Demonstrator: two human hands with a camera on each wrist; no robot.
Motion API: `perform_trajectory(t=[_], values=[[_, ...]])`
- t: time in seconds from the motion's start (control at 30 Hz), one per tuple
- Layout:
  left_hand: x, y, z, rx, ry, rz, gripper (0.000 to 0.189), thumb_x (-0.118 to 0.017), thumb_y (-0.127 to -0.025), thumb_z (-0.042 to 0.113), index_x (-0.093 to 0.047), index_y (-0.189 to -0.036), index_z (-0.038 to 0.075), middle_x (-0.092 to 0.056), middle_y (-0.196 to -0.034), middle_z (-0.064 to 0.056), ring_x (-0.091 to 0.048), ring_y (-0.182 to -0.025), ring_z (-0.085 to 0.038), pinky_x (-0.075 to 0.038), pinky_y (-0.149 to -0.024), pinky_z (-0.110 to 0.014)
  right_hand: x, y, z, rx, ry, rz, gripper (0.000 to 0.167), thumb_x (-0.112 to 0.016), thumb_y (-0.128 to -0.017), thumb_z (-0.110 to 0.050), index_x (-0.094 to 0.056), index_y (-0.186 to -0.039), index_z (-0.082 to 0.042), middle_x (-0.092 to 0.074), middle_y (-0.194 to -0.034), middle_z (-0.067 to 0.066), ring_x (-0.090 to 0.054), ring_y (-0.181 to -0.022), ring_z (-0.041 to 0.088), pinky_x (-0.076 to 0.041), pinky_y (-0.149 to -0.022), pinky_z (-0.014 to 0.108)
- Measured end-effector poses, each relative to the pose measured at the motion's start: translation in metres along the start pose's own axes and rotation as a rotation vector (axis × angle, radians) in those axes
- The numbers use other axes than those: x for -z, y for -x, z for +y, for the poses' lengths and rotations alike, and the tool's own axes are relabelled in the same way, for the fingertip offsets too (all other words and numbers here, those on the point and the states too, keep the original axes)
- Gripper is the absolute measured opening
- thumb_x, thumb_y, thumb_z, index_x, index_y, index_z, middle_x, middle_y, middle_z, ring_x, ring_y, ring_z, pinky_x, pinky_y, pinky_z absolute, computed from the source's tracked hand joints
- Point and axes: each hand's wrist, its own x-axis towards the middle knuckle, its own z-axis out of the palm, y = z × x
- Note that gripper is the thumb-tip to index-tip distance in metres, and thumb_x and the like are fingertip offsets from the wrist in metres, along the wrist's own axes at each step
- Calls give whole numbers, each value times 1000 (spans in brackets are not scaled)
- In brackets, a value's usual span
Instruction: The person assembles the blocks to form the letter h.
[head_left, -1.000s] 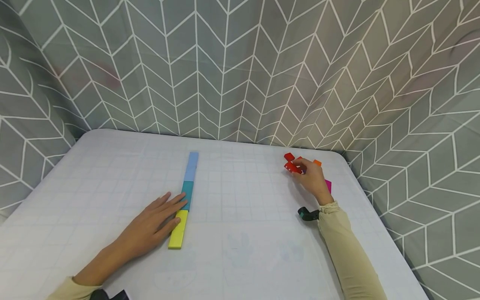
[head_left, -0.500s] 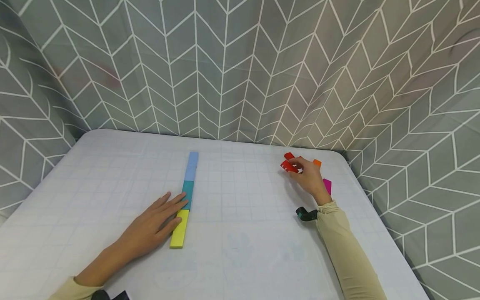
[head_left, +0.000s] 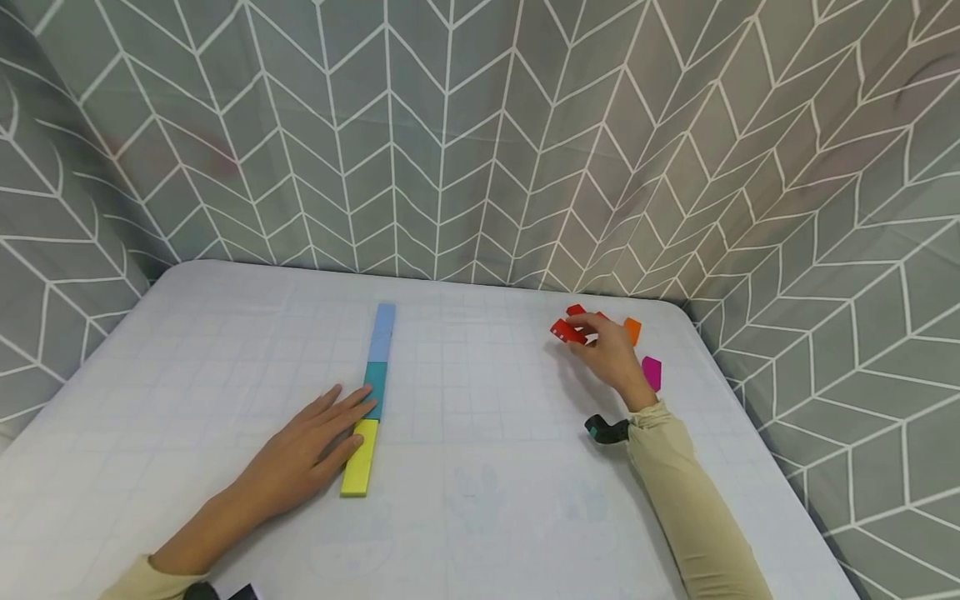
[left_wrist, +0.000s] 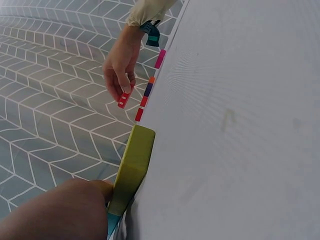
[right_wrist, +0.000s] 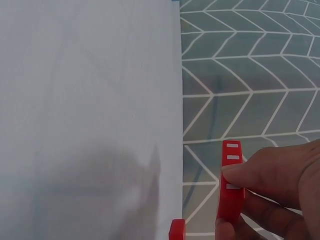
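Marked red block (head_left: 567,331): lifted off the tabletop (head_left: 487,375), toward the far right; appears about level with the light blue block (head_left: 382,333).
Right hand (head_left: 609,353): pinches the marked red block between thumb and fingers; much the nearer of the two.
Left hand (head_left: 306,457): laid flat with fingers straight, gripping nothing; touches the teal block (head_left: 379,377) and the yellow block (head_left: 360,467).
Row: light blue, teal, yellow, end to end; left of the marked red block, well apart, long axis running from near to far.
Pointing: free end of the marked red block out past the thumb, leftward, toward the row; long axis roughly crosswise to it, exact tilt hard to tell.
Around the right hand: orange block (head_left: 633,332), magenta block (head_left: 652,374), loose red block (head_left: 575,310).
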Motion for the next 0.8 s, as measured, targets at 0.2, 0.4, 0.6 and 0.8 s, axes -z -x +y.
perform_trajectory(t=[0.2, 0.4, 0.6, 0.8], values=[[1, -1, -1, -9, 5, 4, 51, -56, -109, 37, -50, -157, 19, -38, -164, 3, -26, -152, -40, -27, -118, -63, -3, 0, -5, 5, -3, -8, 37, -76, -93, 0, -70, -129, 0, -69, -123, 20, -61, -108, 37, -57, -91, 50], [0, 0, -2, -5, 2, -2, 52, -55, -109, 38, -50, -157, 20, -38, -165, 3, -26, -152, -40, -27, -118, -63, -5, 2, -10, 35, -3, -3, 35, -77, -92, 0, -72, -127, -1, -71, -121, 18, -62, -106, 36, -58, -89, 50], [-1, 0, -3, -5, -1, 1, 52, -55, -109, 38, -50, -157, 20, -38, -165, 4, -26, -152, -40, -27, -118, -63, -7, 2, -16, 68, 14, -6, 34, -77, -92, -1, -73, -125, -2, -71, -121, 16, -62, -104, 34, -58, -87, 48], [-1, 0, -3, -7, -3, 3, 51, -55, -109, 38, -50, -157, 21, -38, -165, 4, -26, -152, -39, -27, -118, -62, -7, 4, -22, 82, 3, -13, 34, -77, -92, -1, -73, -125, -2, -71, -121, 15, -63, -103, 33, -57, -86, 48]])
